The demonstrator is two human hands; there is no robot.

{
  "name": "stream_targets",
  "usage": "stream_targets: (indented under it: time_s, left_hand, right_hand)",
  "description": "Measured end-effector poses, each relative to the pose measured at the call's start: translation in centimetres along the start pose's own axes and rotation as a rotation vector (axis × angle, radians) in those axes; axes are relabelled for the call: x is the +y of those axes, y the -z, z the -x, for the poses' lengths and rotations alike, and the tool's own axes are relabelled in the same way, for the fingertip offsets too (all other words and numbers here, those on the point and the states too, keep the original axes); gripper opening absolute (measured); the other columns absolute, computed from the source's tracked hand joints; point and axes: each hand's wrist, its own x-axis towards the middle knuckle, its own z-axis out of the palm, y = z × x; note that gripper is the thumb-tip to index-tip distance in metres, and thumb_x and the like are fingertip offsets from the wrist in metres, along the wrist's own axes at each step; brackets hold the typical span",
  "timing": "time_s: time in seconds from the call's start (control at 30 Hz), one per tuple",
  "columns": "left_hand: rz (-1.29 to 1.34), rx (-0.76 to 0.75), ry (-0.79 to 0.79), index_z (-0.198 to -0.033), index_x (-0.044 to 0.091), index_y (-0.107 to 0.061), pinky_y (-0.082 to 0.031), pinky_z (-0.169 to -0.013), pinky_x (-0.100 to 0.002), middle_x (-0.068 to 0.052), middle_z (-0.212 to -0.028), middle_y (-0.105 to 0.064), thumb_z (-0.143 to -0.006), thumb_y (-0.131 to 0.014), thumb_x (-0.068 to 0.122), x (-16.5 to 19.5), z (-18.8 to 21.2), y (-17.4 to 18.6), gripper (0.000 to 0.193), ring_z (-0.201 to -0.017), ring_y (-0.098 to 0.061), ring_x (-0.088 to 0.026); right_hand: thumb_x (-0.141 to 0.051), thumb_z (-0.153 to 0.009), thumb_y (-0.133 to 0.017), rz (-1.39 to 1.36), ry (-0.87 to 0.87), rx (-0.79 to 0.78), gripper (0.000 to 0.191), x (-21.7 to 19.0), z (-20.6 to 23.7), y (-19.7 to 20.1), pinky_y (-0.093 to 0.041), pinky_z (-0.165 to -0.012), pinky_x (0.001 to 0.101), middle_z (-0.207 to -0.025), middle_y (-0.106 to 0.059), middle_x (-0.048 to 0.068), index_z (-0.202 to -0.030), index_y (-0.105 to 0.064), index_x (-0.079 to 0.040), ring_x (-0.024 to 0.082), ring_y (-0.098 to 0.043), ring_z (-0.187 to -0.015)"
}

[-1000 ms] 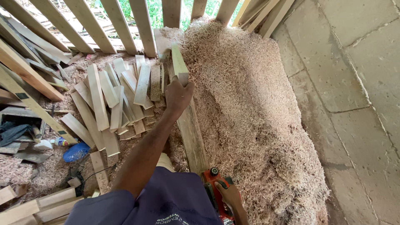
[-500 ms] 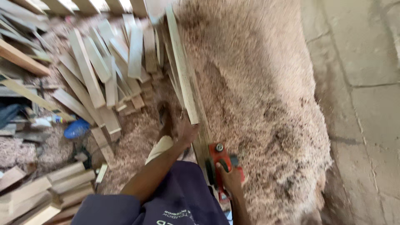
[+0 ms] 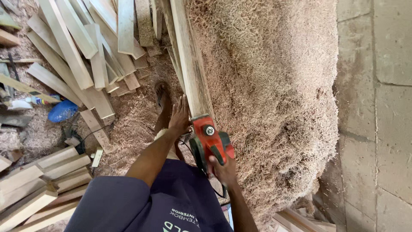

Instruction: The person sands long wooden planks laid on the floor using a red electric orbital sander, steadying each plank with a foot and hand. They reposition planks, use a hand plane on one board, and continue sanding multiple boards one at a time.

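Red electric planer (image 3: 210,144) on pale, rough-sawn plank (image 3: 189,64).

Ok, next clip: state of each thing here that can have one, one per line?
Plank: lying lengthwise, near end under the planer.
Planer: red, sitting on the plank's end, gripped at its handle.
Right hand: closed on the planer's handle.
Left hand: open, resting against the plank's side.
Shavings: heaped right of the plank.
Offcuts: piled loosely on the left.

glossy red plastic planer (image 3: 211,144) on rough pale wood plank (image 3: 189,64)
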Motion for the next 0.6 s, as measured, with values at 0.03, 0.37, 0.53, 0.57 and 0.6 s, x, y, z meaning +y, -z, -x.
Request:
stream_targets:
  time_s: [0.03, 0.37, 0.53, 0.57, 0.6]
  left_hand:
    - [0.003, -0.006, 0.004, -0.159, -0.004, 0.011, -0.012, -0.129, -0.051, -0.019, -0.172, 0.008, -0.083, -0.082, 0.037, -0.3, -0.1, 0.0, 0.127, -0.160, 0.003, -0.033]
    - [-0.393, 0.143, -0.070, -0.164, 0.001, -0.012, -0.024, -0.119, -0.053, -0.021, -0.173, -0.005, -0.097, -0.057, 0.025, -2.1, -1.6, -1.5, 0.085, -0.159, -0.004, -0.035]
    - [-0.024, -0.065, -0.105, -0.157, 0.023, -0.031, -0.017, -0.121, -0.057, -0.007, -0.166, -0.024, -0.088, -0.061, 0.039, -2.0, -1.0, -0.3, 0.077, -0.156, -0.012, -0.036]
    - [-0.021, -0.058, -0.101, -0.156, 0.023, -0.034, -0.016, -0.122, -0.057, -0.006, -0.164, -0.028, -0.087, -0.063, 0.040, -1.9, -1.0, -0.2, 0.077, -0.155, -0.016, -0.034]
    - [-0.017, -0.051, -0.097, -0.156, 0.023, -0.036, -0.014, -0.124, -0.056, -0.006, -0.163, -0.032, -0.086, -0.065, 0.041, -1.9, -1.1, -0.1, 0.077, -0.154, -0.020, -0.033]
  right_hand:
    - [-0.052, -0.087, -0.070, 0.026, 0.020, 0.019, 0.053, -0.3, -0.6, -0.6, -0.053, -0.053, 0.0294, -0.063, -0.067, 0.001, -0.111, -0.071, -0.005, 0.011, -0.066, -0.057]
    - [-0.038, -0.092, -0.074, 0.043, 0.043, 0.062, 0.037, -4.7, -7.2, -3.8, -0.053, -0.060, 0.0331, -0.071, -0.068, 0.003, -0.104, -0.072, -0.002, 0.012, -0.063, -0.064]
    - [-0.038, -0.094, -0.075, -0.008, 0.235, 0.104, 0.038, -7.8, -11.7, -5.1, -0.053, -0.067, 0.0323, -0.081, -0.069, 0.002, -0.105, -0.072, -0.001, 0.010, -0.062, -0.074]
    - [-0.039, -0.093, -0.075, 0.013, 0.187, 0.107, 0.038, -8.7, -12.7, -5.3, -0.052, -0.065, 0.0323, -0.077, -0.068, 0.002, -0.101, -0.073, -0.002, 0.009, -0.061, -0.072]
    - [-0.040, -0.093, -0.075, 0.034, 0.139, 0.110, 0.037, -9.6, -13.8, -5.5, -0.052, -0.063, 0.0323, -0.072, -0.066, 0.002, -0.098, -0.073, -0.003, 0.009, -0.060, -0.069]
